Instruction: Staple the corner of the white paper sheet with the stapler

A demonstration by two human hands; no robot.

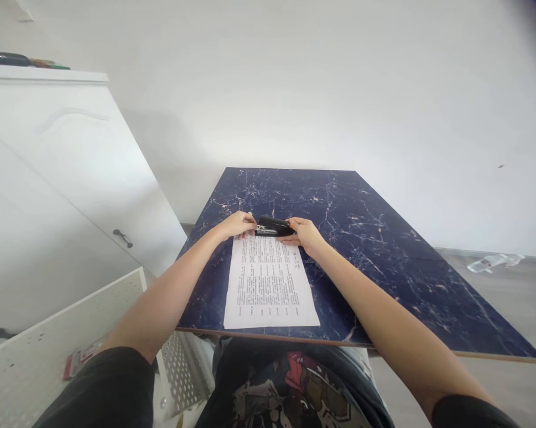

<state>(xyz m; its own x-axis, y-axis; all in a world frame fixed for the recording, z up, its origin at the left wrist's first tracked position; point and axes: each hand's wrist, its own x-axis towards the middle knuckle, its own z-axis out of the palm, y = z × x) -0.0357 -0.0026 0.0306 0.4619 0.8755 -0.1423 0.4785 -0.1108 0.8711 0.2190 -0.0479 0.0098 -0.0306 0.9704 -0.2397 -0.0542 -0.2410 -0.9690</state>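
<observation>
A black stapler (273, 226) lies across the far edge of a printed sheet of paper (270, 285), its jaw end pointing left. My right hand (304, 235) is closed around the stapler's rear end, where a bit of orange shows. At the jaw end, the bent fingers of my left hand (239, 226) are pressed together by the paper's far left corner. Whether those fingers pinch the paper or the stapler's tip is too small to tell. Beneath everything is a dark blue marble-patterned table (361, 238).
To the left stands a white cabinet (63, 178) with dark handles. A white perforated organizer (179, 362) sits below the table's left front corner. On the floor at right lies a clear plastic package (495, 262). The table's front edge runs close to my body.
</observation>
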